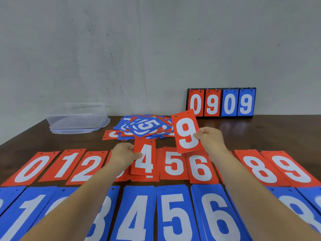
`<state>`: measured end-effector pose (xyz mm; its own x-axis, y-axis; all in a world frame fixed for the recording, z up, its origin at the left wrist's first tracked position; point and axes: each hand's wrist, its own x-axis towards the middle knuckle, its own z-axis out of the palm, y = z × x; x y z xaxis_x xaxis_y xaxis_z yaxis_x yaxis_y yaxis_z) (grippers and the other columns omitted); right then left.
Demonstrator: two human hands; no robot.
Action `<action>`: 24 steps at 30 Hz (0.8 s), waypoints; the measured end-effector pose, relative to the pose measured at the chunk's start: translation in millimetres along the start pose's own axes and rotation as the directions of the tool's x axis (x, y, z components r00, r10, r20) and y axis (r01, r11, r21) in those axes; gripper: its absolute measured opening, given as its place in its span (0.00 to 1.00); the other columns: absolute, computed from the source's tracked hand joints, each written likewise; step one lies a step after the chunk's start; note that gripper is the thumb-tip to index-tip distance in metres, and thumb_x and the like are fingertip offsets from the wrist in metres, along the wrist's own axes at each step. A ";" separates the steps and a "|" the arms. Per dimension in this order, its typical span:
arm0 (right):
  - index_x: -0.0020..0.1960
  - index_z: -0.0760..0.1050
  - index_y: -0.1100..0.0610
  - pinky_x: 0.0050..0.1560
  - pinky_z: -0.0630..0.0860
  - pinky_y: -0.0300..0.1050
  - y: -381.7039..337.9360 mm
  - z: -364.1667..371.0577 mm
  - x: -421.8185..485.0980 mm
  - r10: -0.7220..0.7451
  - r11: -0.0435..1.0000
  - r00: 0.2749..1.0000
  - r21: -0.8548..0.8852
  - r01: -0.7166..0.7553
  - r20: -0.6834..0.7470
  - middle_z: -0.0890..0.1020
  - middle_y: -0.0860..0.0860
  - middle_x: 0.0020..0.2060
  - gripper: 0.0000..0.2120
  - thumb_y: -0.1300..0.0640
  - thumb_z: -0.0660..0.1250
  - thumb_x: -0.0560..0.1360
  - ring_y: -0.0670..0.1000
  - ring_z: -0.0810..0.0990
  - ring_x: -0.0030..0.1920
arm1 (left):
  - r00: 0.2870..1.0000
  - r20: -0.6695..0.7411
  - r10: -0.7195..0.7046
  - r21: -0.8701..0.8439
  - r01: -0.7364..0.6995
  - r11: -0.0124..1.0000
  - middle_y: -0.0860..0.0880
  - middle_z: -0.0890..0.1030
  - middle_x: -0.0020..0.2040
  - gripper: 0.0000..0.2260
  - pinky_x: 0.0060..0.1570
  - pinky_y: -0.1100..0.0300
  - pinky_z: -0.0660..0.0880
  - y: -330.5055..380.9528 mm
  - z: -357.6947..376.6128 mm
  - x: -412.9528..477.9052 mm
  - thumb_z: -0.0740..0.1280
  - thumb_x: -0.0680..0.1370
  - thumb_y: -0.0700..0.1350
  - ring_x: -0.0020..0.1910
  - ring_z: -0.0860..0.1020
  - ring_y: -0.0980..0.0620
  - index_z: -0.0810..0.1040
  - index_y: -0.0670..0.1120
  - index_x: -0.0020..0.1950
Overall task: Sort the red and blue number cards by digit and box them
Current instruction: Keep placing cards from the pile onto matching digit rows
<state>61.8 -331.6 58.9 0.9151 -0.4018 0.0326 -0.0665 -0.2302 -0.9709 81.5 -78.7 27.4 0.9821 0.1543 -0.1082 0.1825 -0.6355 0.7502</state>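
Pinching the red 4 card [144,158] in my left fingers [137,155] and the red 9 card [187,132] in my right fingers [197,136], I held side edges (light, stiffish, probably slick).

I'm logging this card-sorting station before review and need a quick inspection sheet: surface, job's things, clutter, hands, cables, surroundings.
Surface: dark wooden table, its near half covered by cards.
Job's things: red row laid by digit, ascending left to right, partly hidden by the arms; blue row nearer the person, cut off by the frame; unsorted pile of mixed cards behind the rows; clear box at far left.
Clutter: flip scoreboard reading 0909, standing by the wall.
Hands: left hand pinches a red 4 card over the red row; right hand pinches a red 9 card, raised and tilted.
Cables: nothing seen.
Surroundings: plain grey wall.
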 end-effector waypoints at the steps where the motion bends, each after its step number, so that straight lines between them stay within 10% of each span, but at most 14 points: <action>1: 0.48 0.77 0.55 0.52 0.79 0.51 1.8 -2.8 -3.8 0.008 1.000 1.000 0.011 -0.008 -0.011 0.82 0.53 0.52 0.01 0.57 0.67 0.77 0.55 0.81 0.54 | 1.000 -0.011 0.024 0.045 -0.024 0.999 0.44 0.78 0.62 0.21 0.58 0.58 0.73 -1.1 3.8 -1.6 0.72 0.75 0.45 0.63 0.75 0.45 0.75 0.41 0.65; 12: 0.46 0.78 0.54 0.37 0.77 0.39 29.4 -36.3 -41.5 -0.014 0.999 0.992 -0.039 0.009 -0.124 0.82 0.50 0.45 0.02 0.59 0.68 0.77 0.48 0.81 0.42 | 0.961 -0.098 0.257 0.604 -0.147 0.783 0.44 0.73 0.64 0.25 0.58 0.54 0.74 -6.7 21.7 -7.7 0.70 0.75 0.55 0.62 0.73 0.46 0.71 0.46 0.69; 24: 0.49 0.79 0.55 0.45 0.82 0.50 69.5 -129.8 -39.5 -0.016 0.984 0.973 -0.175 -0.025 -0.229 0.84 0.51 0.44 0.03 0.59 0.68 0.76 0.51 0.83 0.45 | 0.940 -0.084 0.329 0.519 -0.241 0.820 0.44 0.73 0.68 0.26 0.61 0.49 0.73 28.0 59.8 -26.5 0.69 0.76 0.53 0.66 0.71 0.44 0.69 0.47 0.72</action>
<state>-30.5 -446.9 21.0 0.8010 -0.5901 0.1015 -0.1581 -0.3719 -0.9147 63.4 -145.8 12.3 0.9797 -0.0004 0.2004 -0.0623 -0.9511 0.3027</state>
